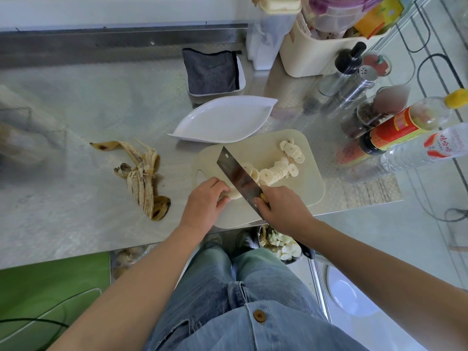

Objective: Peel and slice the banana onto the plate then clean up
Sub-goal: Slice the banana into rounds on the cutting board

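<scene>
The empty peel (pixel 141 173) was left near the front edge of the bench (pixel 76 110), and the white plate (pixel 222 120) was still bare. The last soft stub of banana (pixel 234 194) was pinched by the closed left hand (pixel 206 201) on the cutting board (pixel 306 183). The knife (pixel 239 176) was gripped by the right hand (pixel 281 207); the slippery slices (pixel 276 168) would likely squash, so they should be scooped gently from underneath.

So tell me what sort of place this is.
Most likely a home kitchen: a steel counter, sauce bottles and shakers at its end, and a cutting board with banana slices beside a white plate.
</scene>
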